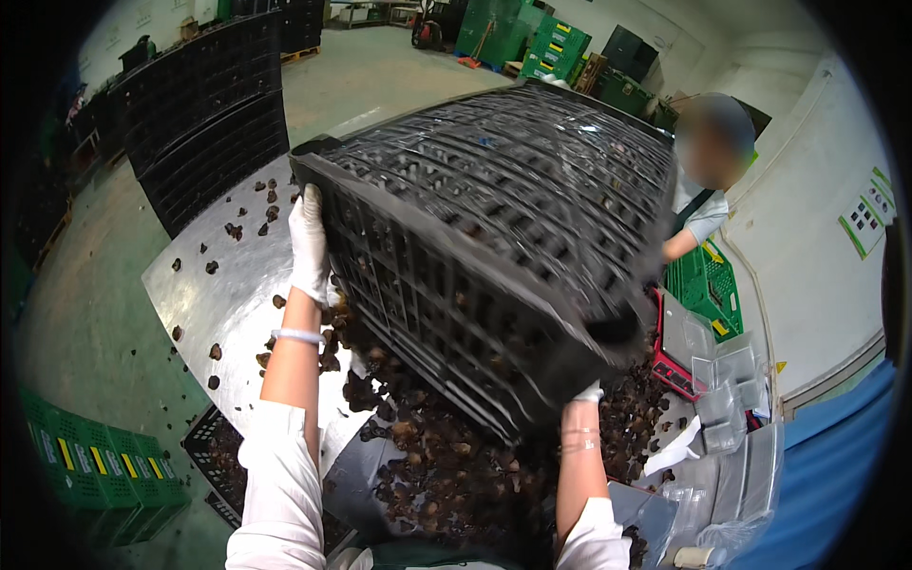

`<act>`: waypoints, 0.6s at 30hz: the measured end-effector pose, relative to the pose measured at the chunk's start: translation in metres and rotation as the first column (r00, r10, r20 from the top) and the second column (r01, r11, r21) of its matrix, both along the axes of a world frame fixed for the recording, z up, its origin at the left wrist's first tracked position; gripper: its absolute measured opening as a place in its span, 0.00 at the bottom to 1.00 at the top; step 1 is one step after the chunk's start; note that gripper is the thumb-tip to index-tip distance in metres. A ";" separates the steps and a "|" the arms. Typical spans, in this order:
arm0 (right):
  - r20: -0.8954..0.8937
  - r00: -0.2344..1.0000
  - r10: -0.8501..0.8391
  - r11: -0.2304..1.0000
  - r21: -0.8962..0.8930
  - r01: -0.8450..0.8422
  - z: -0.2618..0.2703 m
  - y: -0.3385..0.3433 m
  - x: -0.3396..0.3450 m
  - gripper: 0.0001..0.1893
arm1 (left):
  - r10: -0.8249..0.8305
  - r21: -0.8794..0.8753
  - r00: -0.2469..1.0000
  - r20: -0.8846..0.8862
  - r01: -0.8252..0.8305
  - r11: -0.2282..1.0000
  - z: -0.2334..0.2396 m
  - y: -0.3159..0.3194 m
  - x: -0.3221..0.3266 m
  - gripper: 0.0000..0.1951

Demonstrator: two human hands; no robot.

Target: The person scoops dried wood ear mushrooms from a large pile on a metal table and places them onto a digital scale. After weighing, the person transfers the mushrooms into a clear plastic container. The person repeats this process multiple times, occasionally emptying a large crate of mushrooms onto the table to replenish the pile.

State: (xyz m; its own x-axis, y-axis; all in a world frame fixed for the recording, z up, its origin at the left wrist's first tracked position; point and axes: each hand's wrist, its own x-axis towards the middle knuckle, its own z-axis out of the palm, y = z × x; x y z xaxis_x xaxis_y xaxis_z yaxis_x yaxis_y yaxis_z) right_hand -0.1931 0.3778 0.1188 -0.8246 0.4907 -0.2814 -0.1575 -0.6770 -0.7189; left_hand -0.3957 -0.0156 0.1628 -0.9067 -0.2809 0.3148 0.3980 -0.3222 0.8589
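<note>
A large black slatted plastic crate (442,292) is raised and tilted over the table, its ribbed face turned up. My left hand (309,242), in a white glove, grips its near left edge. At the lower right corner my right hand (590,393), also gloved, is mostly hidden behind the crate. Beneath lies a heap of dark brown, crinkled pieces (434,456) that look like wood-ear mushrooms. Loose pieces (215,351) are scattered over the shiny metal table (242,299) to the left.
Another person (702,199) stands at the crate's far right. A red scale (673,349), clear plastic boxes (727,399) and a green crate (705,281) are along the right. Stacked black crates (206,121) rise beyond the table's left side; green crates (100,456) stand lower left.
</note>
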 end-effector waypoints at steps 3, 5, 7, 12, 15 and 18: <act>-0.039 0.998 0.050 0.995 0.088 -0.046 -0.004 -0.022 -0.052 0.27 | 0.109 0.084 0.990 0.089 -0.117 0.990 -0.036 -0.030 -0.035 0.29; 0.018 0.999 0.032 0.993 0.111 -0.034 0.019 -0.041 -0.087 0.27 | 0.069 0.155 0.981 0.182 -0.098 0.983 -0.047 -0.049 -0.036 0.29; 0.001 0.988 0.158 0.983 0.096 -0.157 0.021 -0.039 -0.125 0.25 | 0.098 0.184 0.973 0.210 -0.138 0.973 -0.061 -0.068 -0.041 0.29; -0.096 0.959 0.268 0.951 0.189 -0.247 0.006 -0.071 -0.155 0.22 | 0.261 0.228 0.947 0.186 -0.300 0.926 -0.101 -0.107 -0.049 0.34; -0.067 0.900 0.430 0.901 0.102 -0.423 -0.003 -0.074 -0.149 0.22 | 0.342 0.329 0.936 0.086 -0.351 0.877 -0.097 -0.107 -0.040 0.28; 0.048 0.895 0.443 0.891 0.088 -0.445 0.017 -0.109 -0.132 0.22 | 0.363 0.238 0.924 0.121 -0.382 0.893 -0.081 -0.121 -0.031 0.26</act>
State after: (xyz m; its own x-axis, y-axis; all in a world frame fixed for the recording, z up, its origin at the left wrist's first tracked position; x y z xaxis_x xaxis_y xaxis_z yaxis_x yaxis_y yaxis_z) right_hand -0.3254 0.2691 0.1357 -0.9557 0.1005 -0.2768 0.1634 -0.6010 -0.7824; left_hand -0.4265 -0.1365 0.0819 -0.7369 -0.6640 0.1269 0.4724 -0.3715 0.7993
